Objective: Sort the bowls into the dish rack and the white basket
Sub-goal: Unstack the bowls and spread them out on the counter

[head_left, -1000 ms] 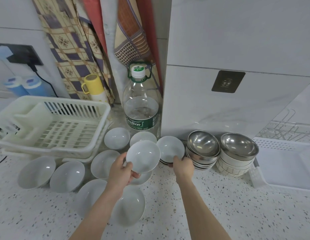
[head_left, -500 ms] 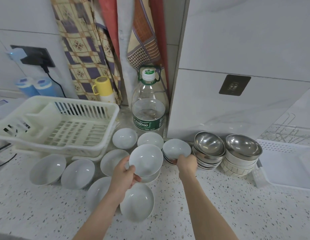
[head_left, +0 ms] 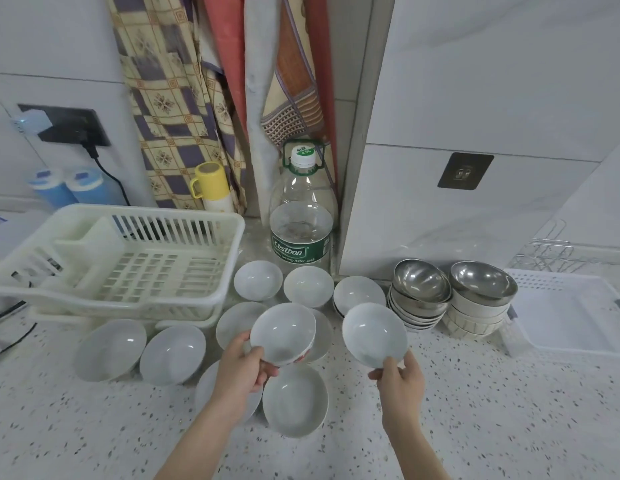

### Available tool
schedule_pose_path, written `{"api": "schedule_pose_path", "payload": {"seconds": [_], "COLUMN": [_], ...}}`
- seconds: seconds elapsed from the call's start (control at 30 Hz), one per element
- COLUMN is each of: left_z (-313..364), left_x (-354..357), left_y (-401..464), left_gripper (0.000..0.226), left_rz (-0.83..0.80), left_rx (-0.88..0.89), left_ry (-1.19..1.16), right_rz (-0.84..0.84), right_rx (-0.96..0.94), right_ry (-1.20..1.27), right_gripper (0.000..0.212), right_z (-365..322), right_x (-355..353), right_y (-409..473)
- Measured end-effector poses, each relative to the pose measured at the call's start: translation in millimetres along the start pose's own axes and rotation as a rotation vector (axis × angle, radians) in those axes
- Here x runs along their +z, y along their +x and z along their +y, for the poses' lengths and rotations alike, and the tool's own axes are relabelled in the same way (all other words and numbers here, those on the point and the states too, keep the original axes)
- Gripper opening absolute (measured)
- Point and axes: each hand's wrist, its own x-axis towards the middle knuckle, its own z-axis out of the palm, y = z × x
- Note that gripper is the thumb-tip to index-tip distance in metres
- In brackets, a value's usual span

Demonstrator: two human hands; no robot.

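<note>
With each hand's fingers pinching a small white ceramic bowl, left hand (head_left: pixel 244 367) and right hand (head_left: pixel 402 379) at lower centre, sorting had apparently just begun, placement coming next.

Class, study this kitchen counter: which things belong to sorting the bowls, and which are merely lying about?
Belong to the job:
left hand holding a white bowl
right hand holding a second white bowl
loose white bowls
steel bowl stacks
white basket
dish rack

Lying about:
water bottle
yellow mug
hanging cloths
blue rolls
</note>
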Motion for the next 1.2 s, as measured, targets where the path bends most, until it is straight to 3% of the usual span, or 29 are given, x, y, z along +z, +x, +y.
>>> {"api": "schedule_pose_path", "payload": {"seconds": [0.33, 1.2], "left_z": [-14.0, -30.3], "left_x": [1.0, -17.2], "left_y": [-2.0, -24.9], "left_gripper": [0.033, 0.037], "left_rz": [-0.03, -0.001], "left_rx": [-0.04, -0.053], "left_ry": [0.009, -0.028], "right_rz": [-0.015, -0.033], "right_rx": [0.153, 0.305], "right_ry": [-0.048, 0.029], "right_gripper": [0.045, 0.051], "right_z": [30.6, 37.2], "right_x": [-11.5, 4.2], "right_y": [-8.0, 1.8]}}
